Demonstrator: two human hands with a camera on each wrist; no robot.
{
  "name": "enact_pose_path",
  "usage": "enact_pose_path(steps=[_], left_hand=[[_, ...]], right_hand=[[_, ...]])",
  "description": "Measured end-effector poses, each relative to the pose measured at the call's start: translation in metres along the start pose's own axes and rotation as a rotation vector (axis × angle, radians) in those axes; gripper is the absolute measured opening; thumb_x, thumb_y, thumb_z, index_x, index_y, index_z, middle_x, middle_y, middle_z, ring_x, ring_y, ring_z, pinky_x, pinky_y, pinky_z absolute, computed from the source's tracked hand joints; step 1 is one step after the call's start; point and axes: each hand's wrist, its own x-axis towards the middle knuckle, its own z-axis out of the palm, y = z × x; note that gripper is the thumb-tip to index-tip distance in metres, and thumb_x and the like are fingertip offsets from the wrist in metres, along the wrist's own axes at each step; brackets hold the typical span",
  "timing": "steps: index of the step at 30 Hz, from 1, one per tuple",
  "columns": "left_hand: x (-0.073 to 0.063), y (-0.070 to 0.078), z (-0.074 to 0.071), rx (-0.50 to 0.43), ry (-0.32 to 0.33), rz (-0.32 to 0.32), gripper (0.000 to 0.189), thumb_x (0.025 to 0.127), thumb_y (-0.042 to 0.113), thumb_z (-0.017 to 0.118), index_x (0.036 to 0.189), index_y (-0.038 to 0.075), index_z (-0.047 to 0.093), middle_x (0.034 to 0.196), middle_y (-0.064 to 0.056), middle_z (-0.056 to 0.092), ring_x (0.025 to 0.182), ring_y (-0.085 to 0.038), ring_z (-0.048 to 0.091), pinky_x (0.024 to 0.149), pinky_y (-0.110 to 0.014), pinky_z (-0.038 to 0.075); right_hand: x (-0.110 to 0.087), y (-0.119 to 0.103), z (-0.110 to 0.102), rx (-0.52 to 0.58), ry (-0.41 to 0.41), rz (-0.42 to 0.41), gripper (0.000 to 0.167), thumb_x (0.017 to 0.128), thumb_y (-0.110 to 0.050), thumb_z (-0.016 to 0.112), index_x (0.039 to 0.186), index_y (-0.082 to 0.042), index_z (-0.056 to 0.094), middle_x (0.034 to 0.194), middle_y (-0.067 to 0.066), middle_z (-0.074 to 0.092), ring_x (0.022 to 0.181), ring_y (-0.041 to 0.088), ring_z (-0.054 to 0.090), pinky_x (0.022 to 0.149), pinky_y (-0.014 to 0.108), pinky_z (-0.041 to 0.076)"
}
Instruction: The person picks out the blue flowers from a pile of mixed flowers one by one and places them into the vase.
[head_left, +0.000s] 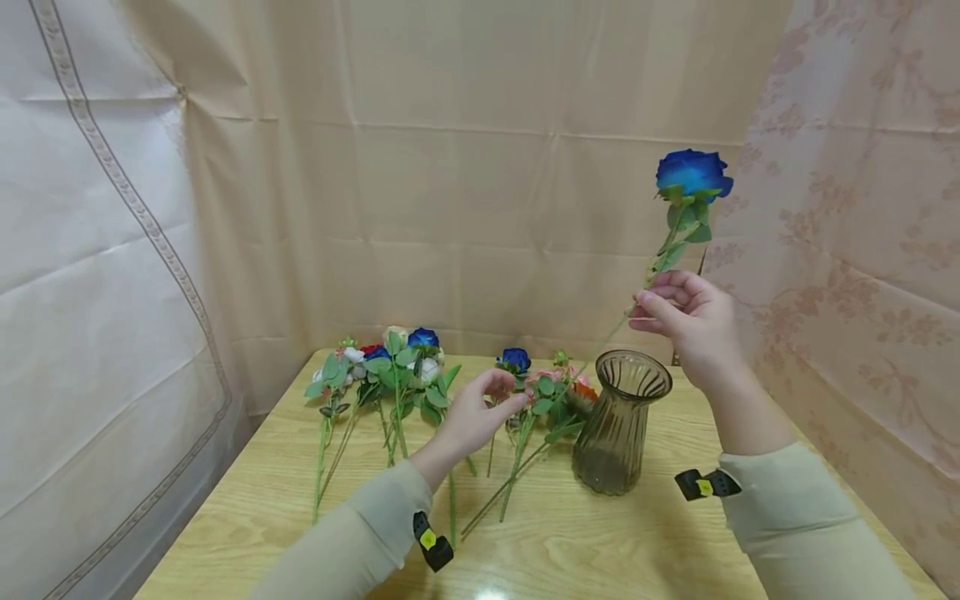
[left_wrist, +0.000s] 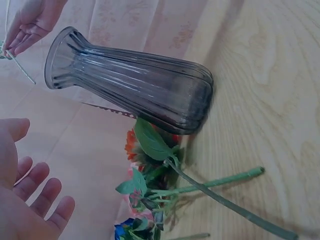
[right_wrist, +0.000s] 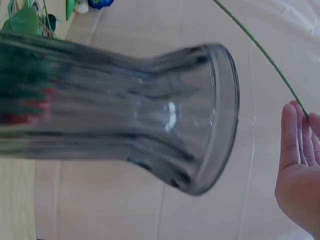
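On the wood-grain surface (head_left: 262, 517), a cluster of flowers (head_left: 405, 371) lies near the back edge at left, stems reaching forward over open wood; the left hand (head_left: 476, 412) hovers just right of it, fingers loosely curved and empty, before a second bunch (head_left: 542, 407) beside the upright glass vase (head_left: 611, 442). Above the vase and to its right, the right hand (head_left: 697, 325) pinches a blue rose (head_left: 692, 173) by its stem, bloom uppermost, long axis slanting down leftward. White cloth (head_left: 90, 250) hangs at left, beige cloth (head_left: 465, 208) behind, flower-patterned cloth (head_left: 862, 250) at right.
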Motion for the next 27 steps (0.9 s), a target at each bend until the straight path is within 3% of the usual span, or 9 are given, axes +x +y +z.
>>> enact_pose_path(steps=[5, 16, 27], left_hand=[[0.005, 0.004, 0.003, -0.011, -0.008, 0.009, 0.029, 0.096, 0.045, 0.071, 0.117, 0.026, 0.064, 0.108, 0.007, 0.065, 0.103, -0.017, 0.061, 0.079, -0.039, 0.054], [0.016, 0.016, 0.008, -0.024, -0.013, 0.085, 0.030, 0.098, 0.040, 0.070, 0.120, 0.021, 0.064, 0.108, 0.004, 0.065, 0.102, -0.019, 0.061, 0.079, -0.038, 0.054], [0.026, 0.037, 0.016, -0.041, -0.035, 0.077, 0.027, 0.097, 0.037, 0.072, 0.118, 0.022, 0.065, 0.113, 0.007, 0.064, 0.106, -0.020, 0.060, 0.077, -0.034, 0.056]], right_hand=[[0.003, -0.007, -0.009, 0.004, 0.056, 0.016, 0.023, 0.095, -0.001, 0.070, 0.109, 0.009, 0.054, 0.091, 0.009, 0.070, 0.077, 0.020, 0.073, 0.072, 0.033, 0.060], [0.011, -0.022, -0.032, 0.031, 0.119, -0.007, 0.024, 0.094, -0.002, 0.071, 0.108, 0.008, 0.054, 0.092, 0.011, 0.071, 0.074, 0.021, 0.073, 0.069, 0.032, 0.061], [0.018, -0.034, -0.051, -0.006, 0.172, 0.042, 0.022, 0.092, -0.004, 0.075, 0.106, 0.003, 0.059, 0.092, 0.009, 0.072, 0.076, 0.019, 0.072, 0.066, 0.030, 0.061]])
